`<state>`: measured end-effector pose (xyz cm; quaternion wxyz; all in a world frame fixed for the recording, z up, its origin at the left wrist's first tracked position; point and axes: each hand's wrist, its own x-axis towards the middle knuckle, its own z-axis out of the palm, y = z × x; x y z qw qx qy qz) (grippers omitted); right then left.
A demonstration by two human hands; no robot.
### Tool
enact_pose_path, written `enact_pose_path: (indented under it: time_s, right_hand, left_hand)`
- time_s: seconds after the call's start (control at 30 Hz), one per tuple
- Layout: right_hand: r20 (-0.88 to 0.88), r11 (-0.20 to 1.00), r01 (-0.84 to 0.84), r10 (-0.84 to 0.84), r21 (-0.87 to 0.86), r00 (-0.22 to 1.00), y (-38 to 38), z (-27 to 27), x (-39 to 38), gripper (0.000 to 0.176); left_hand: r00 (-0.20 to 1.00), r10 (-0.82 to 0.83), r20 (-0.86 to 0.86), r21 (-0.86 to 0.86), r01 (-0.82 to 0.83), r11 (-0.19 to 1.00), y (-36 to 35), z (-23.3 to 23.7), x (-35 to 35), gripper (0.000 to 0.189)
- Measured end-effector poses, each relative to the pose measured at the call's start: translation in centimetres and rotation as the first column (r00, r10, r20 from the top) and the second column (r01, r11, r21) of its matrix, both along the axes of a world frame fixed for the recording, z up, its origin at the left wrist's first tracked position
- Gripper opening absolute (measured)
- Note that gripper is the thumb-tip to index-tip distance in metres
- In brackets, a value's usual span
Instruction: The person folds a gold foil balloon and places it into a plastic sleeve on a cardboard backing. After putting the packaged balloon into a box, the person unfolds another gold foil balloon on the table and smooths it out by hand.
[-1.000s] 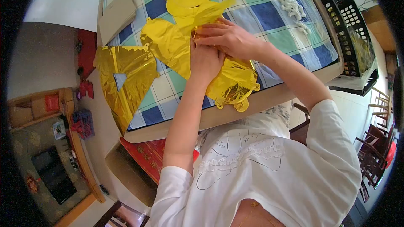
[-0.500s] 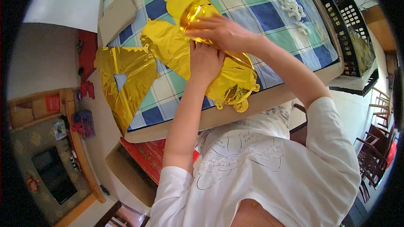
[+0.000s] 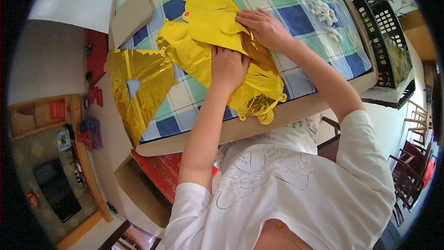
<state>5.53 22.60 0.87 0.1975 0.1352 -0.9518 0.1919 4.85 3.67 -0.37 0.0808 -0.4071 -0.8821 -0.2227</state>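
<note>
A flat, deflated gold foil balloon (image 3: 254, 83) lies on the checked cloth in front of me, with its upper part folded over as a smooth yellow flap (image 3: 215, 28). My left hand (image 3: 227, 68) rests flat on the foil, its fingers stretched out and the tips at the flap's lower edge. On the flap's right edge lies my right hand (image 3: 267, 30), fingers extended; its thumb is hidden. A small red round spot (image 3: 187, 14) shows on the flap's left corner. To the left, another gold foil piece (image 3: 143, 76) with a triangular opening hangs over the table's edge.
The checked cloth (image 3: 192, 90) covers a table with a pale rim (image 3: 203, 136). A cardboard piece (image 3: 132, 16) lies at the upper left, white string (image 3: 322, 11) at the upper right. A black plastic crate (image 3: 384, 32) stands right; a red box (image 3: 159, 171) sits below the left corner.
The shiny, curled foil under my right hand now lies flat as a folded flap. My right hand has moved right to its edge; my left hand has stayed nearly still.
</note>
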Motion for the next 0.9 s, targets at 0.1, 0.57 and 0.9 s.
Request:
enact_pose_path:
  time_s: [0.1,0.57,0.9]
  right_hand:
    - [0.010,0.999,0.004,-0.004,0.032,1.000,0.1,-0.7,-0.1,0.033]
    - [-0.050,1.000,-0.014,0.015,0.017,0.999,0.2,-1.6,-0.2,0.034]
    - [-0.047,0.999,-0.002,0.004,0.036,0.999,0.0,-0.9,0.0,0.038]
  left_hand:
    - [0.999,-0.003,-0.044,0.012,0.004,1.000,0.0,-0.1,-0.2,0.055]
    - [0.972,0.171,0.164,0.434,-0.226,0.872,-1.4,7.8,-2.7,0.024]
    - [0.985,0.089,-0.149,-0.063,-0.100,0.993,3.6,0.5,-7.6,0.042]
